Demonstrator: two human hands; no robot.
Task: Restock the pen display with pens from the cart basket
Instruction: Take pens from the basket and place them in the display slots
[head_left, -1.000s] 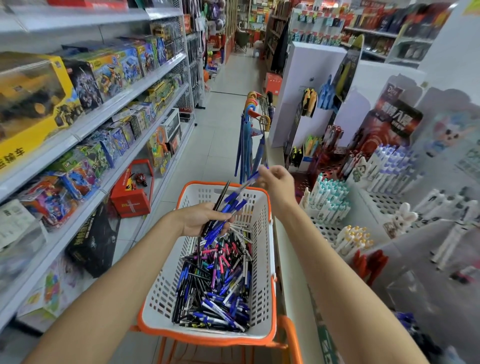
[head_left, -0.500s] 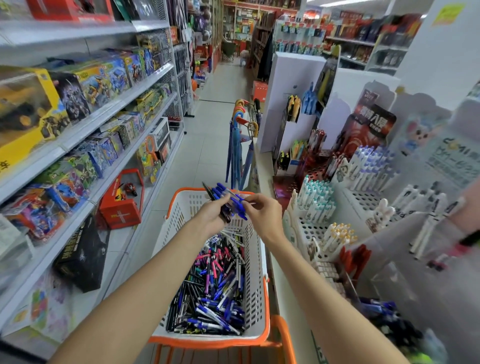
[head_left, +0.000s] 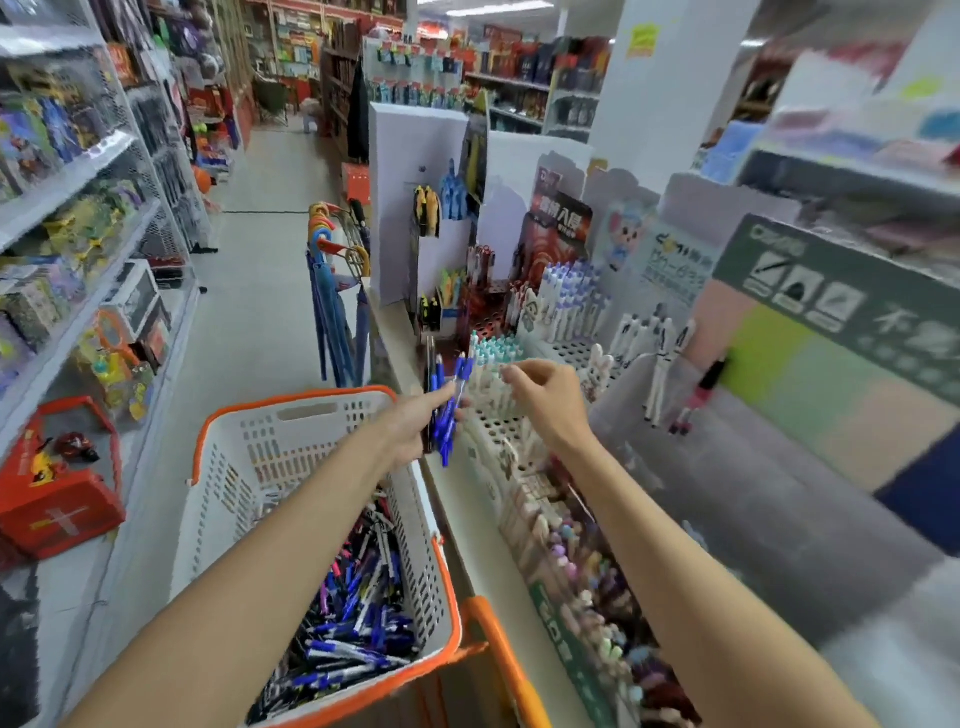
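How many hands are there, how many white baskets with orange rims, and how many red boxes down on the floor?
Hands: 2, the left hand holding a bunch of pens, and the right hand
White basket with an orange rim: 1
Red box on the floor: 1
Total: 4

The left hand (head_left: 410, 426) has carried its bunch of blue pens (head_left: 447, 400) from above the basket (head_left: 291, 431) rightward to the pen display (head_left: 498, 415). The right hand (head_left: 545, 400) has let go of the bunch and now hangs over the display's white-capped pens.
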